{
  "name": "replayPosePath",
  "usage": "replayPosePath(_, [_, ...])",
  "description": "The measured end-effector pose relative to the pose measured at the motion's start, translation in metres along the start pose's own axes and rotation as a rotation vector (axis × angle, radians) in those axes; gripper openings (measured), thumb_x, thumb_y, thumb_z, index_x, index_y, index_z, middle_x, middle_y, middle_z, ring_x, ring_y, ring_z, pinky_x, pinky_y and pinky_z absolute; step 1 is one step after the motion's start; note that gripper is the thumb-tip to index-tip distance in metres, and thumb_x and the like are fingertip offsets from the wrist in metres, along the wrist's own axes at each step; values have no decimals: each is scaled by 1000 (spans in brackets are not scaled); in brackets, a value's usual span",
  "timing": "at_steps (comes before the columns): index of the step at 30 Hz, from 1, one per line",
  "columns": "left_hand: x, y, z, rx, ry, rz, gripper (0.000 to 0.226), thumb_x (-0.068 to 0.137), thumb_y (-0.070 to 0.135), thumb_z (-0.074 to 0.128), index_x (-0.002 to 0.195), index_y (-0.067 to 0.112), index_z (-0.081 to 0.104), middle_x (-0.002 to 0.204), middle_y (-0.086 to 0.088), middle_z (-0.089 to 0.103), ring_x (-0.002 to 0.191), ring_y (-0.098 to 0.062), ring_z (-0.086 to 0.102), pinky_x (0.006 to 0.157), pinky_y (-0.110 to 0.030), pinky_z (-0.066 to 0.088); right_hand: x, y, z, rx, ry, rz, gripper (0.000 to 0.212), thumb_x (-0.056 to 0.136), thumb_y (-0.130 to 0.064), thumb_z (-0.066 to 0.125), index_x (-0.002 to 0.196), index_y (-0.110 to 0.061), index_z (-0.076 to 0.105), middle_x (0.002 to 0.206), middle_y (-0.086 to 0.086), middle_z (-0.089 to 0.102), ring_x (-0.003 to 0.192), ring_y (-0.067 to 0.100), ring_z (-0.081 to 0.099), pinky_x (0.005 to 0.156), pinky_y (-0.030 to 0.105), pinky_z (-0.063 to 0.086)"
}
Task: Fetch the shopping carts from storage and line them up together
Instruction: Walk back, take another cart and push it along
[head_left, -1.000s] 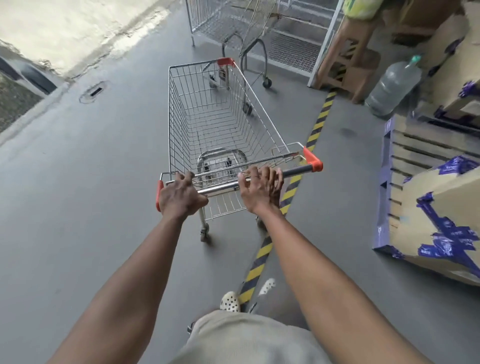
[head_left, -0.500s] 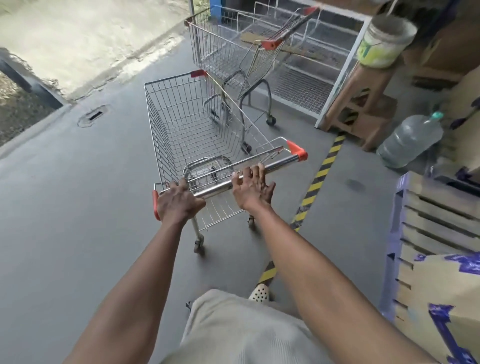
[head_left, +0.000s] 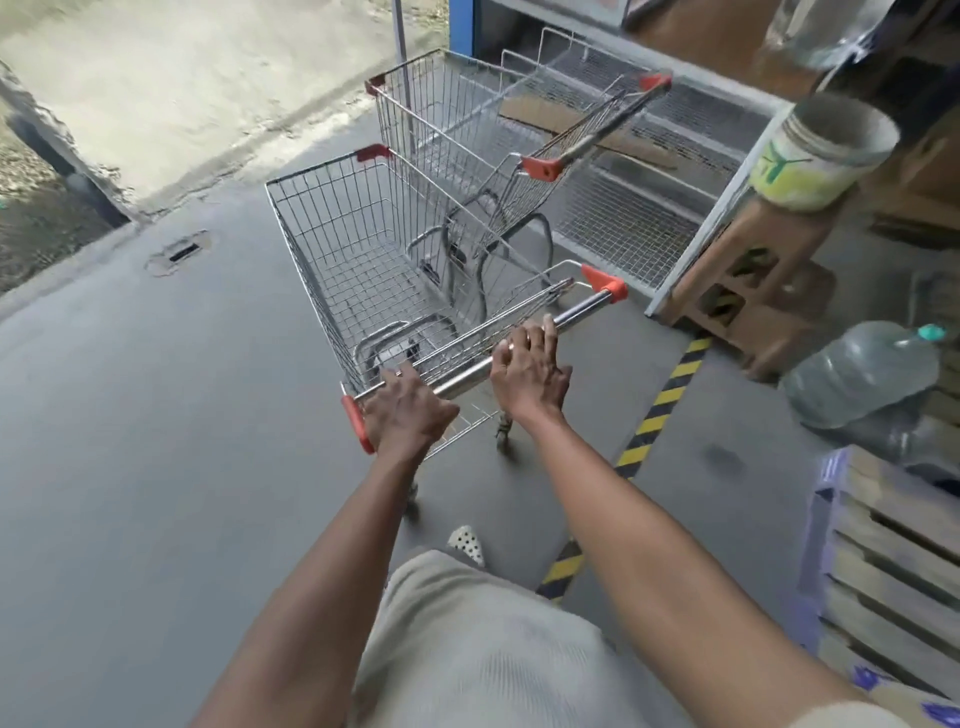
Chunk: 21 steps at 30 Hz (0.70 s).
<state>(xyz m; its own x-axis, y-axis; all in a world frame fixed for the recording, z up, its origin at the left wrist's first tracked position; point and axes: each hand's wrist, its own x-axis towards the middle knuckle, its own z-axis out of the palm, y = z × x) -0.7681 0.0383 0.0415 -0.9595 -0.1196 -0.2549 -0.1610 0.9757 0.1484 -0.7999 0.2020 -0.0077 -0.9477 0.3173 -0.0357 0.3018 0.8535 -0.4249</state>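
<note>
- Pushed cart (head_left: 332, 249): empty wire basket, just left of and slightly behind the parked cart (head_left: 441, 114). Its front right corner overlaps that cart's left side in view; contact cannot be told.
- Parked cart: landmark; its long axis runs roughly parallel to the pushed cart's.
- Handle bar (head_left: 576, 312): rear of the pushed cart, well behind the parked cart.
- Right hand (head_left: 530, 371): nearer the parked cart; fingers almost straight, close together, laid across the bar.
- Left hand (head_left: 408, 415): farther away, at the bar's left end; fingers curled over it.
- Judgement: alignment likely needs forward travel, steered from the left hand's grip.
</note>
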Motion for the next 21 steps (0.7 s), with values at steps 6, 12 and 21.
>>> replayPosePath(6, [75, 62, -1, -8, -19, -23, 71, 75, 43, 54, 138, 13, 42, 135, -17, 52, 70, -26, 52, 58, -31, 36, 96, 28, -1, 92, 41, -66, 44, 103, -45, 22, 129, -22, 50, 163, -1, 27, 156, 15, 2, 112, 62, 34])
replayPosePath(12, [108, 105, -9, 1, 53, -110, 77, 79, 40, 54, 150, 18, 35, 145, -5, 52, 88, -26, 70, 94, -45, 46, 152, 59, 3, 149, 105, -247, 39, 105, -48, 31, 125, -24, 54, 150, 1, 42, 156, 21, 11, 116, 45, 33])
replayPosePath(21, [124, 135, 22, 11, 317, -297, 58, 63, 39, 67, 120, 27, 68, 122, 5, 67, 83, -20, 70, 111, -34, 26, 214, 131, 6, 125, 153, -748, 50, 102, -37, 52, 150, -25, 47, 161, 4, 37, 154, 24, 22, 106, 59, 44])
